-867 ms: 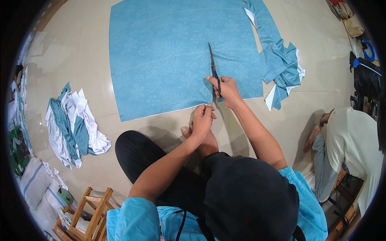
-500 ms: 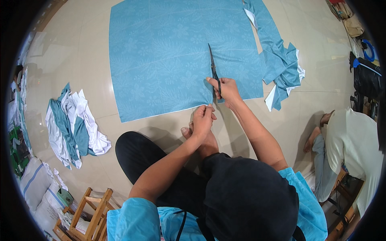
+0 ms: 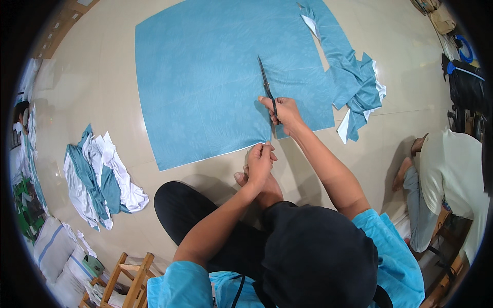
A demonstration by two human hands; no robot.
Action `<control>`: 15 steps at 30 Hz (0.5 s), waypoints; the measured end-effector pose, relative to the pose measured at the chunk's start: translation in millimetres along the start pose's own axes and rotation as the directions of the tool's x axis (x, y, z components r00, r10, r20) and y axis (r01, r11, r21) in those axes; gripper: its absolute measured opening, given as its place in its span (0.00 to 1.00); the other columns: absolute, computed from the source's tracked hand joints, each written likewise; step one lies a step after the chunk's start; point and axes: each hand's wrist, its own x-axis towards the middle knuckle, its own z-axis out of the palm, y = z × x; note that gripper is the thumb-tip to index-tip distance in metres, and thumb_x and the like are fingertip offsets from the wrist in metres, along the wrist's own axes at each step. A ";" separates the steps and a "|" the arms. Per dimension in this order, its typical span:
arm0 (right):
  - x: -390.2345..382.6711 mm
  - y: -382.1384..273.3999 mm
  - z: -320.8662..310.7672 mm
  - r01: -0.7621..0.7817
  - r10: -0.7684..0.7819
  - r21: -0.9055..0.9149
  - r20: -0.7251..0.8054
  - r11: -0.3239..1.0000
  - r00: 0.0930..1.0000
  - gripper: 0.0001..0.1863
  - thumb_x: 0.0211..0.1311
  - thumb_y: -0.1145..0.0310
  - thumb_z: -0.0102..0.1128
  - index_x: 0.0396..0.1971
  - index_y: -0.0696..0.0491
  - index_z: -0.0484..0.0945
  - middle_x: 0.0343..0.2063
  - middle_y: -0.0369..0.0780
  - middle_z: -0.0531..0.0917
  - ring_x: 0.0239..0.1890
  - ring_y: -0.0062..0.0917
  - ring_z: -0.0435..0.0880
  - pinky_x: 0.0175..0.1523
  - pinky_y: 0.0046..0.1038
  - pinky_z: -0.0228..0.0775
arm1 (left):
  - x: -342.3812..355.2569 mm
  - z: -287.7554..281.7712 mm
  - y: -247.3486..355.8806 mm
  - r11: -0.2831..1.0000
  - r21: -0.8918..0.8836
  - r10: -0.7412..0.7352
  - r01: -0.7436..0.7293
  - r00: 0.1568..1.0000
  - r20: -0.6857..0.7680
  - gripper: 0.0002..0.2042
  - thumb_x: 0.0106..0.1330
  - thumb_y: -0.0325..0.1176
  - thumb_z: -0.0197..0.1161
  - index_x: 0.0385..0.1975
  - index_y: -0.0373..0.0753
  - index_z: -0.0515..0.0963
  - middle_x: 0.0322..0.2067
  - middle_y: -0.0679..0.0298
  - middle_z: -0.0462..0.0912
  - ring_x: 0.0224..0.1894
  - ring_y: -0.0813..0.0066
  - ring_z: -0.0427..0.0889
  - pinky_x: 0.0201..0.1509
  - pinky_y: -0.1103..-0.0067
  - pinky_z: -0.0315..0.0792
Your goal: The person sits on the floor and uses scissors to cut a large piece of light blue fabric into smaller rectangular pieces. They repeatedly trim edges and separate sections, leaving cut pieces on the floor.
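A large blue patterned sheet of cloth (image 3: 205, 87) lies flat on the floor in front of me. My right hand (image 3: 281, 111) grips black-handled scissors (image 3: 264, 77) by the loops, and their long dark blades point away from me over the cloth. A short slit opens from the near edge up toward the scissors. Just left of that slit, my left hand (image 3: 262, 160) pinches the near edge between thumb and fingers, tugging it a little toward me. White shows along this edge.
Blue and white offcuts (image 3: 357, 87) lie crumpled along the cloth's right side. Another heap of fabric (image 3: 100, 179) sits to the left. A wooden stool (image 3: 131, 280) and white sacks (image 3: 54, 246) stand lower left. Another person in a pale top (image 3: 452, 169) sits at right.
The view has shifted slightly. The scissors and my right hand have moved a little farther from my left hand, and the slit looks longer. Both hands keep their hold.
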 end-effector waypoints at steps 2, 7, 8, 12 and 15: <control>0.9 -1.5 -0.1 -0.002 0.002 -0.012 0.009 1.000 1.000 0.25 0.56 0.50 0.83 0.24 0.52 0.77 0.17 0.32 0.74 0.17 0.17 0.71 0.23 0.24 0.61 | 1.1 -1.0 -1.1 1.000 0.006 -0.002 0.002 1.000 0.006 0.13 0.83 0.39 0.58 0.37 0.37 0.78 0.23 0.66 0.77 0.21 0.87 0.65 0.23 0.83 0.57; -0.1 -0.5 -0.7 0.001 -0.001 -0.017 0.013 1.000 1.000 0.24 0.55 0.49 0.83 0.24 0.51 0.77 0.17 0.32 0.75 0.17 0.17 0.71 0.23 0.23 0.61 | 1.8 -1.9 -4.5 0.998 -0.059 -0.009 0.011 1.000 0.027 0.11 0.82 0.37 0.59 0.37 0.37 0.77 0.24 0.66 0.76 0.20 0.88 0.62 0.22 0.84 0.55; 0.2 -0.2 -0.7 0.007 -0.007 -0.017 0.012 1.000 1.000 0.25 0.55 0.49 0.83 0.24 0.50 0.77 0.17 0.32 0.75 0.17 0.17 0.71 0.23 0.23 0.61 | 1.7 -1.8 -4.9 0.998 -0.060 -0.004 0.005 1.000 0.027 0.11 0.82 0.37 0.59 0.37 0.37 0.77 0.24 0.66 0.76 0.20 0.88 0.62 0.22 0.84 0.55; 3.0 0.3 -0.1 -0.002 0.003 -0.028 0.004 1.000 1.000 0.25 0.55 0.49 0.83 0.23 0.51 0.76 0.17 0.32 0.75 0.17 0.17 0.71 0.22 0.23 0.60 | 1.5 -1.6 -4.4 0.998 -0.066 0.005 -0.004 1.000 0.026 0.11 0.82 0.37 0.59 0.37 0.37 0.77 0.24 0.66 0.76 0.20 0.88 0.62 0.22 0.84 0.55; 4.3 0.0 1.5 0.006 -0.007 -0.014 -0.009 1.000 1.000 0.26 0.55 0.51 0.83 0.19 0.50 0.74 0.15 0.34 0.74 0.16 0.20 0.70 0.21 0.27 0.60 | 0.4 -1.6 -3.2 0.998 -0.067 -0.003 0.004 1.000 0.023 0.11 0.82 0.37 0.59 0.37 0.37 0.77 0.24 0.66 0.76 0.20 0.88 0.63 0.22 0.84 0.56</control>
